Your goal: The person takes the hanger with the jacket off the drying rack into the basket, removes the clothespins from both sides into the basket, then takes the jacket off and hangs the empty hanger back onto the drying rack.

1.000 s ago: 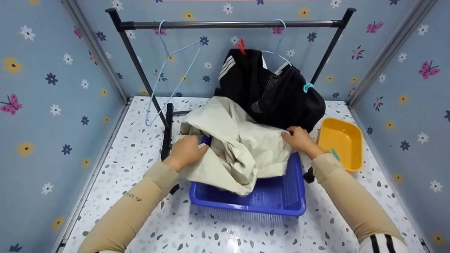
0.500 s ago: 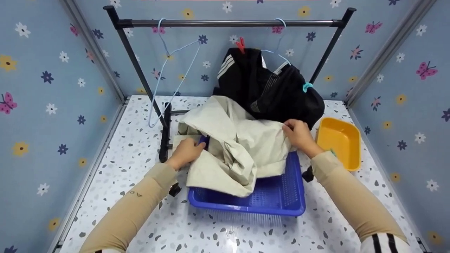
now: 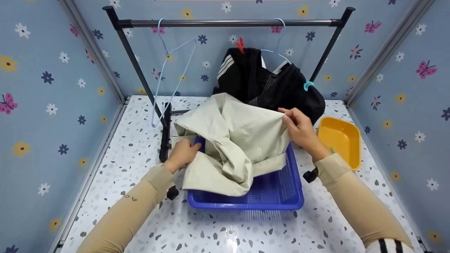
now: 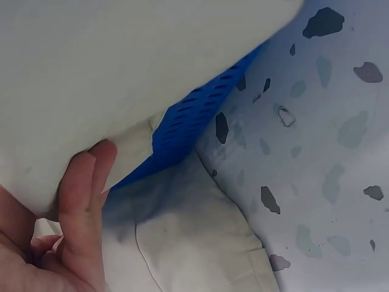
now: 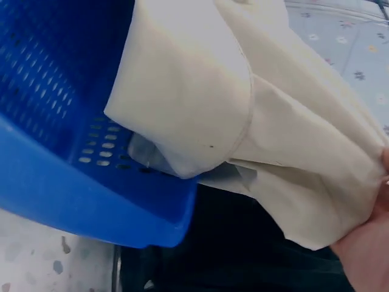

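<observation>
A crumpled cream garment (image 3: pixel 253 130) lies over the blue perforated basket (image 3: pixel 246 206), covering its back and left parts. My right hand (image 3: pixel 301 133) pinches the garment's upper right edge and holds it raised, so the cloth is stretched towards that hand. In the right wrist view, the gathered fabric (image 5: pixel 316 158) runs to the fingers at the right edge. At the basket's left side, my left hand (image 3: pixel 183 154) grips the garment. The left wrist view shows its bent fingers (image 4: pixel 79 188) on a fold, with more cream cloth (image 4: pixel 194 237) hanging below.
A black rack (image 3: pixel 225 23) stands behind. From its bar hang a bare blue hanger (image 3: pixel 163 70) and a black garment (image 3: pixel 277 84) with a red clip (image 3: pixel 240 45) and a teal clip (image 3: pixel 308 85). A yellow bin (image 3: pixel 339 140) sits at the right. Flowered walls enclose the floor.
My right hand has lifted the garment's right edge upward, tightening the cloth. My left hand has shifted slightly left. The basket has moved a little, and the bare hanger has turned slightly.
</observation>
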Tool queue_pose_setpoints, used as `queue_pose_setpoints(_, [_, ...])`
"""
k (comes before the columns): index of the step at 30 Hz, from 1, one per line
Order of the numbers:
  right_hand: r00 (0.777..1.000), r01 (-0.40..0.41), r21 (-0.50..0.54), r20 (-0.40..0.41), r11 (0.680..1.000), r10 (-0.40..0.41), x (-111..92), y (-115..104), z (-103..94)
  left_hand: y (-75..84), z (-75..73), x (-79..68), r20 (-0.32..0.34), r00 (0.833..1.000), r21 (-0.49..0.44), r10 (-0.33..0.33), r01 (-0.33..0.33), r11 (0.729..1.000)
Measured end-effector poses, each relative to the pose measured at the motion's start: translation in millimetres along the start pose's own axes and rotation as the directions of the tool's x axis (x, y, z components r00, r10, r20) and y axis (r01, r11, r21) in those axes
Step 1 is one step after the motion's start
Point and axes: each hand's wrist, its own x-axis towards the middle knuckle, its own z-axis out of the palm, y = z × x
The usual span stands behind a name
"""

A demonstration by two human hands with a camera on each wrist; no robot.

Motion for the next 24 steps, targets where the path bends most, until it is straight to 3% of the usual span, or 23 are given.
queue_pose_setpoints(2, [0.999,0.035,0.054,0.013,0.998,-0.035,-3.2,-7.0,-3.0,15.8,-5.3,-11.3,-0.008,1.000,-0.002,-0.019,0.019,1.000])
queue_pose_setpoints(4, [0.996,0.084,0.103,0.025,0.991,-0.087,-6.4,-13.2,-6.1,21.6,-6.3,-16.9,-0.019,1.000,-0.006,-0.017,0.017,1.000])
queue_pose_setpoints(5, [0.993,0.113,0.123,0.031,0.986,-0.118,-7.8,-16.1,-7.7,35.4,-10.0,-24.6,-0.022,0.999,0.008,-0.043,0.043,0.999])
queue_pose_setpoints(6, [0.987,0.147,0.138,0.037,0.979,-0.154,-9.2,-18.8,-9.2,33.1,-8.4,-23.4,-0.032,0.999,0.007,-0.035,0.035,0.999])
queue_pose_setpoints(12, [0.932,0.319,0.219,0.105,0.922,-0.348,-16.1,-30.9,-20.4,-21.0,20.4,13.9,-0.157,0.985,0.060,0.076,-0.068,0.996])
queue_pose_setpoints(15, [0.899,0.354,0.249,0.177,0.902,-0.401,-20.4,-33.8,-27.1,-40.9,28.2,29.4,-0.142,0.988,0.068,0.058,-0.049,0.996])
queue_pose_setpoints(16, [0.889,0.359,0.247,0.205,0.900,-0.410,-22.1,-34.5,-29.2,-31.0,23.6,22.5,-0.123,0.992,0.057,0.034,-0.027,0.998])
queue_pose_setpoints(17, [0.877,0.365,0.233,0.238,0.901,-0.417,-23.9,-34.6,-30.9,-36.4,24.8,25.4,-0.122,0.992,0.062,0.030,-0.022,0.998])
queue_pose_setpoints(19, [0.852,0.363,0.202,0.324,0.910,-0.412,-27.6,-34.1,-33.5,-20.6,17.0,12.8,-0.091,0.996,0.040,-0.006,0.009,0.999])
queue_pose_setpoints(20, [0.839,0.353,0.184,0.371,0.917,-0.398,-29.9,-33.6,-34.4,-28.9,17.7,13.9,-0.088,0.996,0.008,0.023,-0.022,1.000])
queue_pose_setpoints(21, [0.825,0.331,0.159,0.429,0.930,-0.367,-32.4,-33.3,-34.9,-17.6,11.8,4.9,-0.066,0.998,-0.015,0.003,-0.004,1.000])
queue_pose_setpoints(22, [0.803,0.321,0.134,0.486,0.937,-0.345,-34.8,-32.9,-34.7,-3.5,5.4,-6.1,-0.057,0.998,-0.051,-0.008,0.005,0.999])
queue_pose_setpoints(23, [0.779,0.304,0.107,0.544,0.947,-0.312,-37.3,-31.9,-34.1,-5.3,4.7,-6.2,-0.042,0.999,-0.077,-0.013,0.010,0.997])
queue_pose_setpoints(24, [0.753,0.292,0.078,0.596,0.953,-0.279,-39.8,-30.4,-32.9,6.5,-1.1,-15.1,-0.020,0.999,-0.112,-0.037,0.034,0.993])
